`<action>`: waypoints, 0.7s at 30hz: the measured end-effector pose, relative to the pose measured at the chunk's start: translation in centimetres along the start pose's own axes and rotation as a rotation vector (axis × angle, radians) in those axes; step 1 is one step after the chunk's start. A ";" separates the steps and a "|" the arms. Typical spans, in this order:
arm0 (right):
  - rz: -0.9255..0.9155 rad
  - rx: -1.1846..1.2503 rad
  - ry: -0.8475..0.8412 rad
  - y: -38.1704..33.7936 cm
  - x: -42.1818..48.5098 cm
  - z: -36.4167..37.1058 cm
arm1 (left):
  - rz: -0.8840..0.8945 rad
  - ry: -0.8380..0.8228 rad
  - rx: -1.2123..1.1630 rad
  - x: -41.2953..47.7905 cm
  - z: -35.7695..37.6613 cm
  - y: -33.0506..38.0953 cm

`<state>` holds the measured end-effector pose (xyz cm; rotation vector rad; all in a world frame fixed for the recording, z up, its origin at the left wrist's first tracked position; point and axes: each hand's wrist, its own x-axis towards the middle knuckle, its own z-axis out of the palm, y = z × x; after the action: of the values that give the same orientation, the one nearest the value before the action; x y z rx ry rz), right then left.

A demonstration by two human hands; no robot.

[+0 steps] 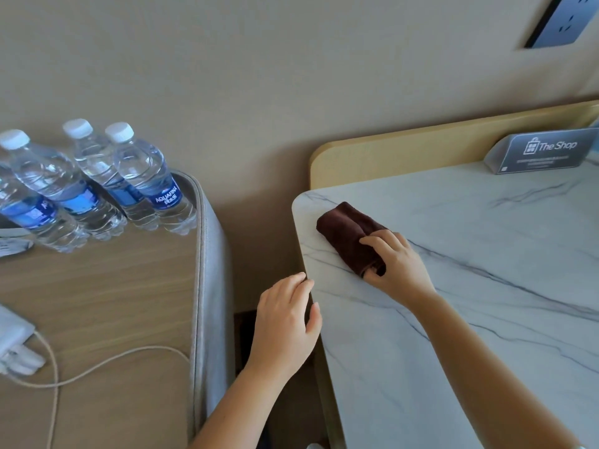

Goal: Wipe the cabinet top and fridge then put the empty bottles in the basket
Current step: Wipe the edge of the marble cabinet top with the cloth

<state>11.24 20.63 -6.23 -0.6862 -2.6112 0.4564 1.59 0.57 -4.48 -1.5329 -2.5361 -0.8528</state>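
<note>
Gripping cloth (348, 233), bottles (97, 183) cropped left

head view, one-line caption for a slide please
Right hand wipes the marble top with a brown cloth; left hand rests on its edge.

The right hand (393, 264) presses a folded dark brown cloth (348, 233) onto the white marble-patterned worktop (470, 319). The left hand (285, 322) rests open at its edge. Four clear plastic water bottles (97, 179) stand on the wooden cabinet top (107, 303).

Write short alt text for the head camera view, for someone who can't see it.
A person's right hand presses a folded brown cloth on a marble-patterned cabinet top, the left hand resting on its edge. Four capped water bottles stand on a wooden surface at left.
</note>
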 end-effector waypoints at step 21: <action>0.040 -0.200 0.118 -2.1 -1.4 1.5 | 0.011 -0.176 -0.190 -2.8 3.6 -0.7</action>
<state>10.88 17.85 -7.16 -0.8049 -2.5566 0.1616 3.28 -0.18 -8.76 -1.7474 -2.6298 -1.0279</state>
